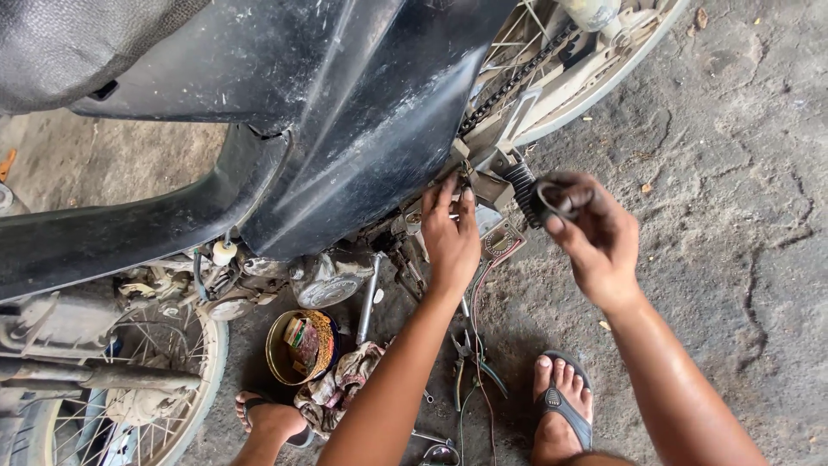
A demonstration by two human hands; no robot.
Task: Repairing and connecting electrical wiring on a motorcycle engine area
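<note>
A black motorcycle body panel point(345, 129) fills the upper left, with the rear wheel and chain point(526, 69) behind it. My left hand point(450, 233) reaches under the panel's edge, fingertips pressed on a small metal part near the footrest bracket point(487, 168). My right hand point(586, 237) is greasy and grips a dark ring-shaped part point(552, 200) right beside the ribbed black footrest rubber point(520, 185). The engine point(323, 280) sits low under the panel.
A round tin point(297, 349) with small items and a dirty rag point(341, 384) lie on the cracked concrete floor point(733, 216). Pliers point(466, 367) and a red wire lie between my sandalled feet point(561, 406). A spoked front wheel point(147, 388) is at the lower left.
</note>
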